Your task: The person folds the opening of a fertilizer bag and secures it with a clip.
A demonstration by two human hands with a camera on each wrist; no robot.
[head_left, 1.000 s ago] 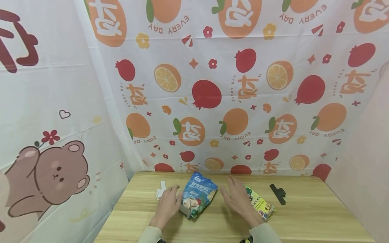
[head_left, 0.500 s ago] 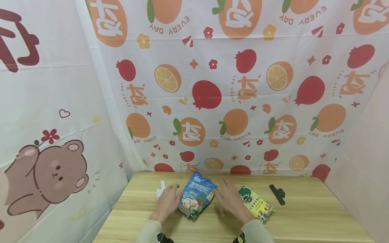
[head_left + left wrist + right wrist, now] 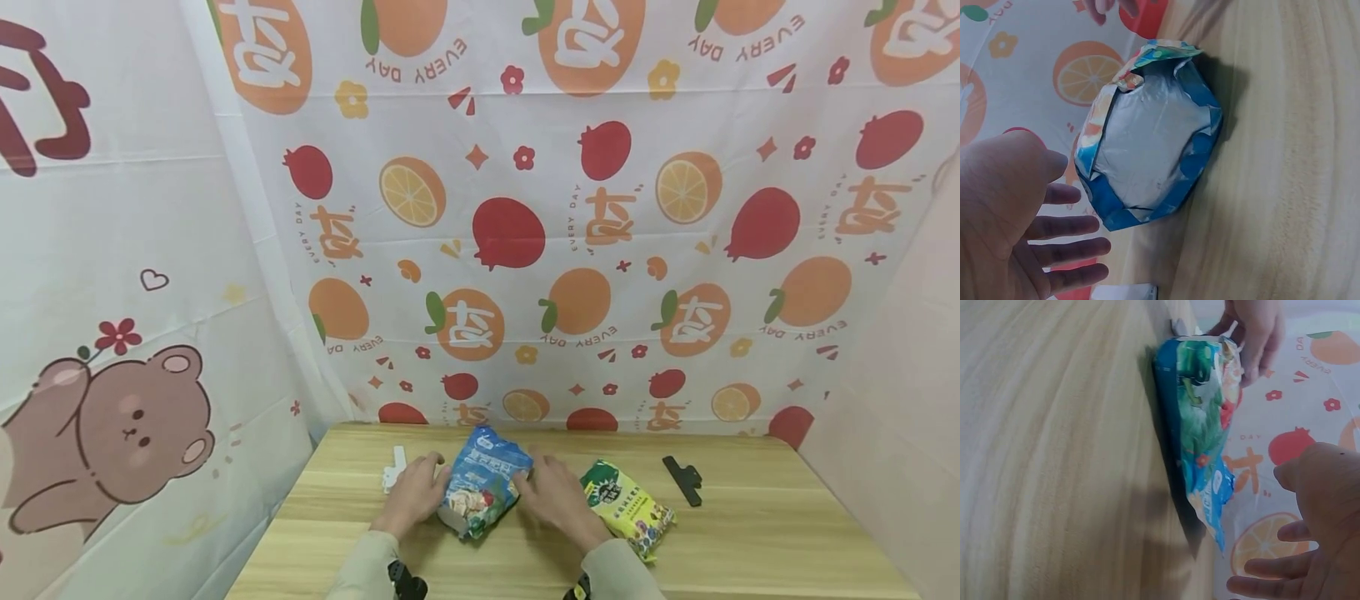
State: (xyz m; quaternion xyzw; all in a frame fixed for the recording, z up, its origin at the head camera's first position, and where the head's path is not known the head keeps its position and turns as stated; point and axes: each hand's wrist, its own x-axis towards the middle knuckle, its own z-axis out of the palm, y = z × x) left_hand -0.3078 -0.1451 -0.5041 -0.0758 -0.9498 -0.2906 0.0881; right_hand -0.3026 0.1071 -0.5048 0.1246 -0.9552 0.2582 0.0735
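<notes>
The head camera looks forward and down from well back onto the tabletop (image 3: 765, 533), while the left and right wrist cameras, low, close and tilted sideways, face the blue bag (image 3: 486, 479) from either side, all three sharing it and the fruit-printed curtain (image 3: 558, 250).

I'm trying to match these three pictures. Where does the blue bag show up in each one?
Head: the blue bag is low, near the middle, between the left hand and right hand.
Left wrist: near the centre, its silvery end facing the camera.
Right wrist: just right of centre, mostly in the upper half.
Shared landmark: the fruit-print cloth.
</notes>
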